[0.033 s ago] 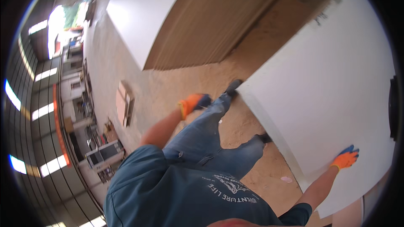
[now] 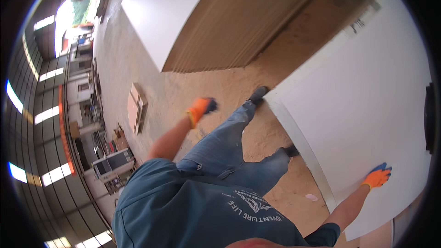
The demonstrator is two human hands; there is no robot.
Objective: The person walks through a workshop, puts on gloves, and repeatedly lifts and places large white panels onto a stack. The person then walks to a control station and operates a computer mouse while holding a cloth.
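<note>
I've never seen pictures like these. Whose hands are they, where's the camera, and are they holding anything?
There's no machine at work here, just a person in gloves. A wide fisheye camera on the head looks down, so straight edges bend. The right hand rests spread on a large white panel, which has dark marks near one edge. The left hand, blurred, is away from the panel. I see nothing held. Beyond is a white-topped stack.
</note>
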